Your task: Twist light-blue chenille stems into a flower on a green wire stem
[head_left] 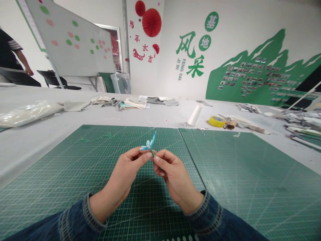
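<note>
A small blue flower [148, 144] with shiny, bead-like white parts and a green stem [152, 153] is held up over the green cutting mat [100, 157]. One blue petal points upward, another lies toward the left. My left hand [130, 167] pinches it just below the petals, between thumb and forefinger. My right hand [173, 174] is closed on the stem a little lower, thumb and forefinger pressed together. The two hands nearly touch at the fingertips. The lower end of the stem is hidden by my right fingers.
A second cutting mat [238, 157] adjoins on the right. Behind stand a white thread cone [195, 114] and yellow tape [217, 121]. Fabric scraps [135, 102] lie along the far table; a plastic-wrapped bundle [30, 112] is at left. A person [15, 60] stands beyond the table.
</note>
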Tool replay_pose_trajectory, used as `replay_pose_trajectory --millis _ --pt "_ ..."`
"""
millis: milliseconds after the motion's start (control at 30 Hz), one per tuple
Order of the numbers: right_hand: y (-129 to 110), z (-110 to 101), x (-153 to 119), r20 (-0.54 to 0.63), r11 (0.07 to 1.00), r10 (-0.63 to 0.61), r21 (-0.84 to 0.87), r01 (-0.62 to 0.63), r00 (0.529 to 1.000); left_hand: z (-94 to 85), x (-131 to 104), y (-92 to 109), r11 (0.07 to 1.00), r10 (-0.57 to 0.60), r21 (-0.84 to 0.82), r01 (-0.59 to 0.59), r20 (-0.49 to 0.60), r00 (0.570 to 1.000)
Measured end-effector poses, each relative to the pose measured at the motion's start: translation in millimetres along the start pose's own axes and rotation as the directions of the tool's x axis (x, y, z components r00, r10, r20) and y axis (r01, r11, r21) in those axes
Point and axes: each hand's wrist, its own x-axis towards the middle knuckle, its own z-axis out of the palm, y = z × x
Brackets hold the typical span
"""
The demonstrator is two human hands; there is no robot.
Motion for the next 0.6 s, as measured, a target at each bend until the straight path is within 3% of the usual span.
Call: replay_pose_trajectory --millis 233,433,600 --pt "-0.8 3.8 -1.8 0.002 1.000 -0.007 -0.014 0.007 1.000 2.8 -2.9 2.2 0.995 -0.054 -0.089 0.047 -0.082 0.995" --pt "-4.2 -2.0 -2.0 0.156 0.976 0.182 0.093 -0.198 0.971 -0.1 -4.2 4.4 0.992 -0.043 -0.113 0.046 0.024 0.999" --pt "-5.0 -3.3 -1.1 0.128 0.987 0.125 0.088 -0.137 0.984 0.0 -3.4 3.2 0.995 -0.030 -0.093 0.030 0.003 1.000"
